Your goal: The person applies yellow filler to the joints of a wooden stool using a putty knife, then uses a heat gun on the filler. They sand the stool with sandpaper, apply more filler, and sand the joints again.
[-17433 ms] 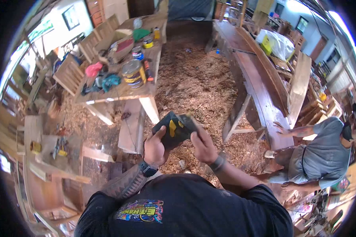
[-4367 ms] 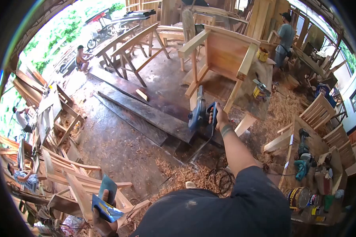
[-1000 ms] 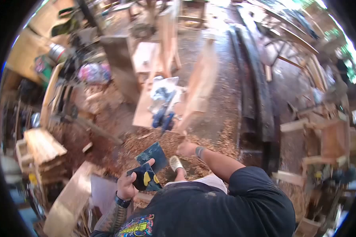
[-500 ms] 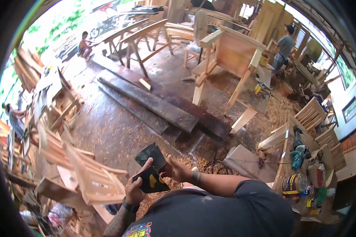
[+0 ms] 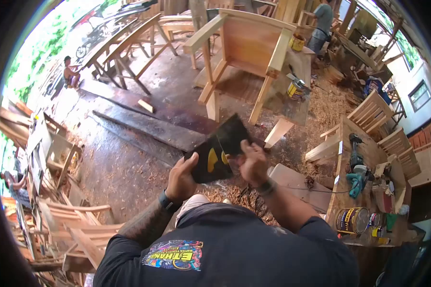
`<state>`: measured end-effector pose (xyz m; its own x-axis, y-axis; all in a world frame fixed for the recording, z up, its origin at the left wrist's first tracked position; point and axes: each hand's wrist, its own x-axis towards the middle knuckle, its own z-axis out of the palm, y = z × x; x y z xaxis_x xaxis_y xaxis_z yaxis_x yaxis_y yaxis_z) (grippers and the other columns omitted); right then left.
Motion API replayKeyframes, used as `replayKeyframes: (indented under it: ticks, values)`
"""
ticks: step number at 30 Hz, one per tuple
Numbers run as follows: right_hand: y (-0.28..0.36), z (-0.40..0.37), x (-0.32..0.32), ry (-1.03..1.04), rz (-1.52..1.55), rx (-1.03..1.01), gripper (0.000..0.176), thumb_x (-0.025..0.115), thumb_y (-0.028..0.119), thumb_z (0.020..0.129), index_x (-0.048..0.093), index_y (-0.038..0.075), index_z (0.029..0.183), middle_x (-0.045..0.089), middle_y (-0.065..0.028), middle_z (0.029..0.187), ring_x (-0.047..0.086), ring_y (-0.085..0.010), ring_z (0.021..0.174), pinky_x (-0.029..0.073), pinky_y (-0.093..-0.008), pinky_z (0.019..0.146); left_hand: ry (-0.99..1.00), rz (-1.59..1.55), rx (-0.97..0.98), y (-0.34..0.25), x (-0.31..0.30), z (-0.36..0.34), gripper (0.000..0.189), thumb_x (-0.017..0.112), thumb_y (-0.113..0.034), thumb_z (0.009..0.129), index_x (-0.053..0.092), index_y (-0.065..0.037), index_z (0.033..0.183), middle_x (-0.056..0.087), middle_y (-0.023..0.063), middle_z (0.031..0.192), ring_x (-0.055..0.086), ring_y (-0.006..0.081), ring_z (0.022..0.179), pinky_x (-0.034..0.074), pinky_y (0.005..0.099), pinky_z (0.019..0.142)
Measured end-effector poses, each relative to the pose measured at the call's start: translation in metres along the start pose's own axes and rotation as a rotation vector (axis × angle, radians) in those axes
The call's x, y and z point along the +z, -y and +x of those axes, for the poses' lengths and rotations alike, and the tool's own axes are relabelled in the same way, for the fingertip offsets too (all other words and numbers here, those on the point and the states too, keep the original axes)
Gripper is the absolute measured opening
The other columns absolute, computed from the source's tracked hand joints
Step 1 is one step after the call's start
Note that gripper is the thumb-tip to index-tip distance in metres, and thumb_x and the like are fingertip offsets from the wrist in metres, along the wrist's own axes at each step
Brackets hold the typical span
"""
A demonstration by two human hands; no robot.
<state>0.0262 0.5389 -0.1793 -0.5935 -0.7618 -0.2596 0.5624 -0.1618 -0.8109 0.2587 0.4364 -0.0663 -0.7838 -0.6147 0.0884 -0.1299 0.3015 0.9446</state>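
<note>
My left hand [image 5: 182,178] is closed on a dark, flat, square sheet with yellow marks [image 5: 203,167], its thumb lying on the near face. A second dark flat sheet [image 5: 232,130] meets or overlaps it along the upper right. My right hand [image 5: 253,162] is closed at the edge of that second sheet, with its fingers bent and slightly blurred. Both sheets are held up in front of my chest, above the shaving-strewn floor. What the sheets are made of cannot be made out.
Ahead stands a wooden chair frame [image 5: 258,48] on a board, beside an open can [image 5: 296,89]. Long dark planks [image 5: 148,126] lie on the floor. At right, a workbench [image 5: 342,158] bears a power tool [image 5: 357,155] and a large can [image 5: 353,220]. Other people work farther off.
Both hands have risen and moved right, bringing the two sheets edge to edge or overlapping. My view has turned to the right and downward.
</note>
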Motion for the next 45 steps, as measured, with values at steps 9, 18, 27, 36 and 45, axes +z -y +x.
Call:
replayKeyframes:
  ticks: [9,18,27,36,45]
  values:
    - [0.161,-0.028,0.029,-0.045,0.091,-0.062,0.019,0.059,0.014,0.101,0.066,0.000,0.112,0.072,-0.0114,0.092,0.071,-0.0187,0.071,0.056,-0.0311,0.051,0.056,-0.831,-0.020,-0.003,0.028,0.199,0.032,0.054,-0.023,0.108,0.062,0.001,0.128,0.070,0.0050,0.115,0.068,0.0125,0.098,0.055,0.0285,0.088]
    - [0.212,0.081,0.091,0.098,0.483,-0.079,0.029,0.056,0.015,0.103,0.054,0.000,0.127,0.070,-0.0142,0.107,0.072,-0.0223,0.082,0.061,-0.0341,0.064,0.130,-0.223,0.731,-0.003,0.040,0.375,0.043,0.062,-0.003,0.093,0.057,0.004,0.135,0.060,0.0205,0.133,0.061,0.0276,0.120,0.052,0.0412,0.096]
    - [0.257,0.155,0.103,0.121,0.473,-0.130,0.028,0.057,0.020,0.102,0.060,-0.003,0.118,0.071,-0.0148,0.098,0.071,-0.0236,0.080,0.058,-0.0351,0.063,0.049,-0.108,1.050,-0.029,0.041,0.447,0.050,0.065,-0.007,0.088,0.060,0.001,0.137,0.062,0.0254,0.133,0.061,0.0396,0.122,0.050,0.0458,0.102]
    - [0.306,0.197,0.045,0.337,0.351,-0.033,0.032,0.059,0.019,0.098,0.060,-0.004,0.121,0.073,-0.0147,0.099,0.072,-0.0214,0.073,0.054,-0.0330,0.048,0.059,0.198,1.157,-0.056,0.032,0.471,0.052,0.075,-0.015,0.081,0.067,-0.010,0.132,0.065,0.0139,0.133,0.061,0.0377,0.114,0.053,0.0457,0.097]
    - [0.381,0.225,-0.054,0.413,0.354,-0.058,0.038,0.056,0.015,0.096,0.057,-0.006,0.127,0.072,-0.0173,0.099,0.072,-0.0234,0.067,0.057,-0.0336,0.047,0.120,0.638,1.217,-0.082,0.065,0.491,0.061,0.070,-0.004,0.069,0.070,-0.013,0.129,0.063,0.0093,0.138,0.061,0.0338,0.112,0.054,0.0425,0.097]
